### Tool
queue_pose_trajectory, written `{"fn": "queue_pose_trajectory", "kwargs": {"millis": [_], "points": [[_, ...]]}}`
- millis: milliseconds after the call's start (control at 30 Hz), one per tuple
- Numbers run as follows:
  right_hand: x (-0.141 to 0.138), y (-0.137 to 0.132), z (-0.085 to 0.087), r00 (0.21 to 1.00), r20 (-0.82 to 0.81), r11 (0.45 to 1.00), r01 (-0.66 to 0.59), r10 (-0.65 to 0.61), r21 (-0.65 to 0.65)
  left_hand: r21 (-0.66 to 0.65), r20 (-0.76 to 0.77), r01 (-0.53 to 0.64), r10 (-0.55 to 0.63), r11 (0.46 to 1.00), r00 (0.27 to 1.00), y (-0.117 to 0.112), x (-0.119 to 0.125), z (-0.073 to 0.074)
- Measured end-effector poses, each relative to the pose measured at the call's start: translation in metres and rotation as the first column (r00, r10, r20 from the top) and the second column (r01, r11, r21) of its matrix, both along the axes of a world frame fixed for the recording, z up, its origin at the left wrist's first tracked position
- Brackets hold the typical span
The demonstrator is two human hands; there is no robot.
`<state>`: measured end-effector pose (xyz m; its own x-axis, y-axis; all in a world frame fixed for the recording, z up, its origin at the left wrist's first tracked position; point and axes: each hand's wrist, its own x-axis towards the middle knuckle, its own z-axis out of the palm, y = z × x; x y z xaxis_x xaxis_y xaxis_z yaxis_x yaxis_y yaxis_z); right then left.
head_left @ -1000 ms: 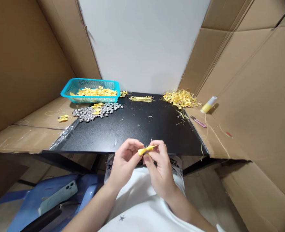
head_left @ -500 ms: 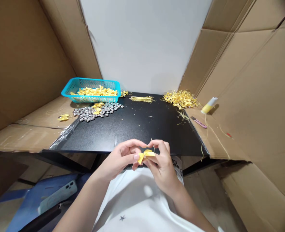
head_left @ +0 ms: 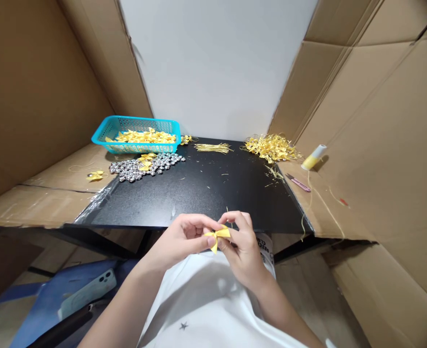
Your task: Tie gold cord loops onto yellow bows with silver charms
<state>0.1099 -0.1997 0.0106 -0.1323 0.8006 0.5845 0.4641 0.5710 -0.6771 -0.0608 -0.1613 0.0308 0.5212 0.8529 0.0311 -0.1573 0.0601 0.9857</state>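
Observation:
Both my hands meet just in front of the black table's [head_left: 198, 193] near edge, above my white shirt. My left hand [head_left: 184, 239] and my right hand [head_left: 240, 244] pinch a small yellow ribbon bow [head_left: 216, 236] between their fingertips. A thin gold wire sticks up from the bow beside my right fingers. Both hands are closed on the bow.
A turquoise basket [head_left: 137, 135] of yellow bows stands at the table's back left, with a heap of silver beads [head_left: 144, 166] before it. Gold wires [head_left: 213, 148] and a yellow ribbon pile [head_left: 271, 147] lie at the back. A thread spool [head_left: 313, 157], pink snips [head_left: 297, 182], a phone [head_left: 88, 290] and cardboard walls surround.
The ribbon piece went from a straight strip to a bow shape as my fingers worked it. Both hands shifted slightly lower and closer together.

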Motion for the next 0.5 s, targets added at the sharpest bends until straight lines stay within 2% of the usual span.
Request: {"fn": "queue_pose_trajectory", "kwargs": {"millis": [100,200,367,500], "points": [[0.011,0.005,0.000,0.992,-0.047,0.992,0.116,-0.118,-0.057,0.116,-0.036,-0.149,0.154,0.982,0.987,0.002,0.002,-0.001],[0.020,0.009,-0.002,0.968,-0.144,0.978,0.206,-0.206,-0.018,0.331,-0.095,-0.277,0.324,0.902,0.941,0.003,0.004,-0.005],[0.008,0.013,-0.006,0.974,-0.143,0.980,0.188,-0.177,0.068,0.596,-0.206,-0.225,0.418,0.771,0.885,0.001,0.011,-0.012],[0.001,0.018,-0.012,0.959,-0.149,0.959,0.259,-0.240,0.119,0.678,-0.260,-0.199,0.485,0.707,0.835,0.000,0.014,-0.016]]}}
